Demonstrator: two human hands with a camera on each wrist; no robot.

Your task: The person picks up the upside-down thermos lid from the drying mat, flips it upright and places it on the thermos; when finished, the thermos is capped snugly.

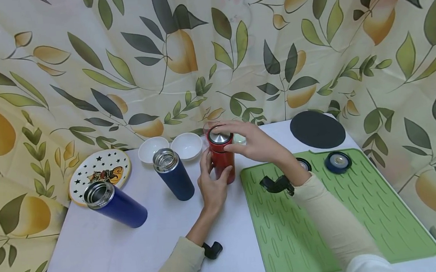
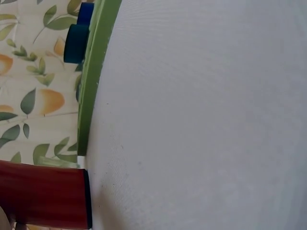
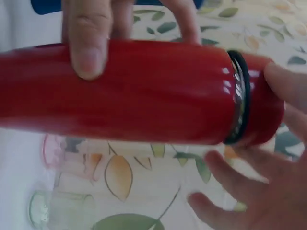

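A red thermos bottle (image 1: 222, 160) stands upright on the white table, with a steel-topped red lid (image 1: 219, 136) on its mouth. My left hand (image 1: 213, 190) grips the bottle's body low down, thumb on the near side. From the right, my right hand (image 1: 253, 141) holds the lid at its rim between thumb and fingers. In the right wrist view the red lid (image 3: 263, 110) sits against a dark ring and a shiny metal band at the bottle's top. The left wrist view catches the bottle's base (image 2: 53, 196) on the table.
Left of the hands stand two lidless flasks, one navy (image 1: 176, 181) and one blue (image 1: 124, 207). Behind them are white bowls (image 1: 187, 145) and a starred plate (image 1: 118, 156). A green mat (image 1: 284, 232) bears dark lids (image 1: 337, 162); a black disc (image 1: 316, 129) lies behind. Clear cups (image 3: 62, 211) stand beyond the bottle.
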